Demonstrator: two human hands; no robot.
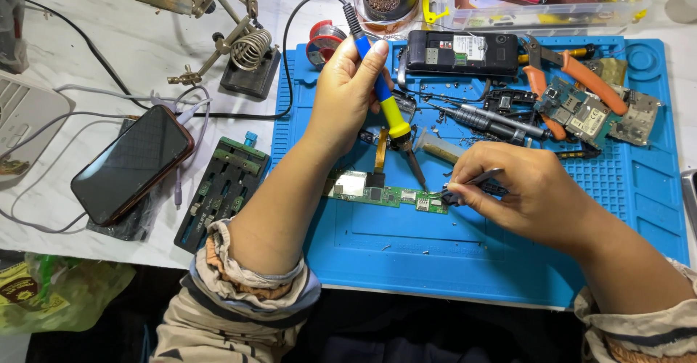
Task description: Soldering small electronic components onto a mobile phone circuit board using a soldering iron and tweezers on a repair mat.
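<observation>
My left hand [348,91] grips a soldering iron [385,105] with a blue and yellow handle, tip pointing down toward a green circuit board [385,194] on the blue work mat [508,254]. My right hand [519,189] pinches dark tweezers [468,186] whose tips touch the right end of the board, close to the iron's tip.
A black phone body [461,52], orange-handled pliers [581,72], a screwdriver [486,121] and loose boards [592,112] lie at the mat's back. Off the mat to the left are a smartphone [134,163], a board holder [221,189], an iron stand [250,54] and cables. A clear parts box [537,0] stands behind.
</observation>
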